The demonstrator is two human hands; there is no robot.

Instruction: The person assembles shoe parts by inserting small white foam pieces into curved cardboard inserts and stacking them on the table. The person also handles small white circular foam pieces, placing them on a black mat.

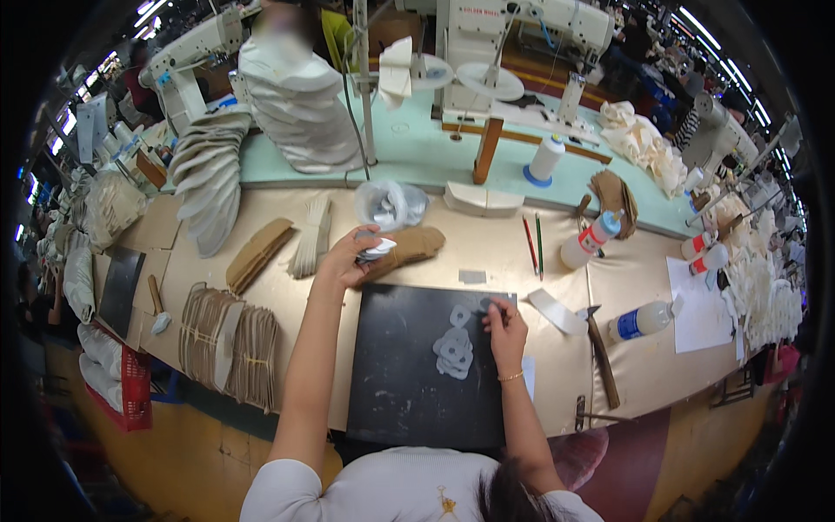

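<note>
My left hand point(346, 258) is closed around a small stack of white and grey cut pieces point(377, 250), above the far left corner of a black mat point(391, 374). Over the mat's far right corner, my right hand point(508, 329) pinches a thin grey patch point(484, 305) at its fingertips. Beside it on the mat lies a loose, overlapping pile of grey patches point(453, 355) with small holes in them. A single grey patch point(460, 315) lies just beyond that pile.
Brown bundles point(228, 348) and pale strips point(310, 237) lie left. A clear bag point(383, 205) stands beyond my left hand. To the right are a hammer point(600, 357), glue bottle point(591, 239), blue-labelled bottle point(644, 321) and two pencils point(534, 247). Sewing machines stand behind.
</note>
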